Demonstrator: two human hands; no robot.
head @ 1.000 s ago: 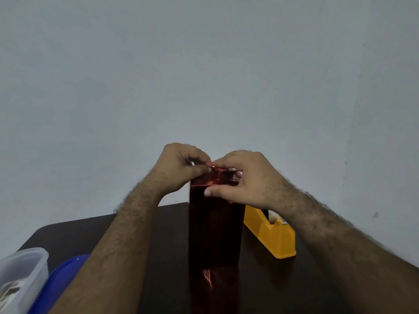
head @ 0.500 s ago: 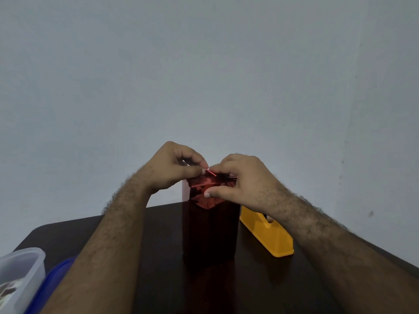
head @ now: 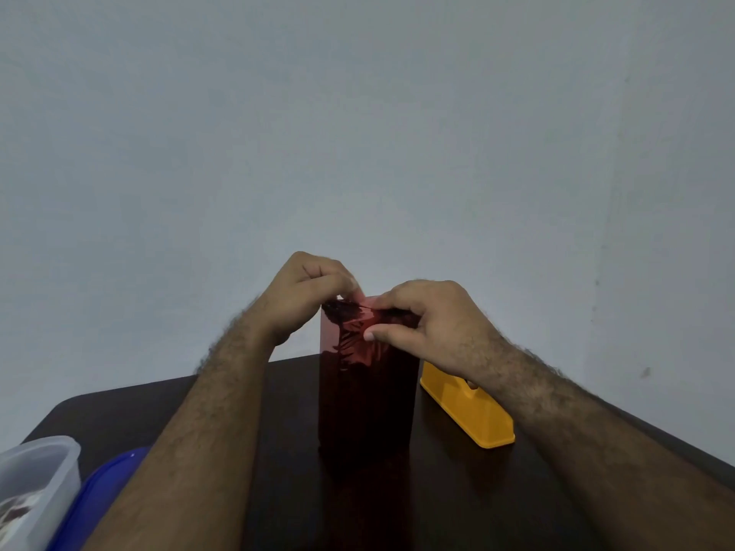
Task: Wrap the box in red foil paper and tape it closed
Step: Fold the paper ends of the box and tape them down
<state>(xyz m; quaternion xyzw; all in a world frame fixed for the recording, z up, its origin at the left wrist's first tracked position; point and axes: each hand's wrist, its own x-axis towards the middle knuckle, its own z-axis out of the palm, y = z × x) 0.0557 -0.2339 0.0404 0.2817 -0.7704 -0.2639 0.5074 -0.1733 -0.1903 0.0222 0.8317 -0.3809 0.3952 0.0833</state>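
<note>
A tall box wrapped in dark red foil paper (head: 368,395) stands upright on the dark table (head: 457,491). Both hands work at its top end. My left hand (head: 308,292) pinches the foil at the top left corner with curled fingers and thumb. My right hand (head: 425,324) grips the top right, its thumb pressed across the front face and its fingers curled over the folded foil. The top flaps are mostly hidden under the fingers. A yellow tape dispenser (head: 469,411) sits just right of the box, partly behind my right wrist.
A clear plastic container (head: 32,483) stands at the table's left front edge, with a blue lid (head: 103,491) beside it. A plain grey wall rises right behind the table.
The box has shifted slightly and both hands have moved along its top edge, still holding the foil. My left fingers now pinch the corner a little higher.
</note>
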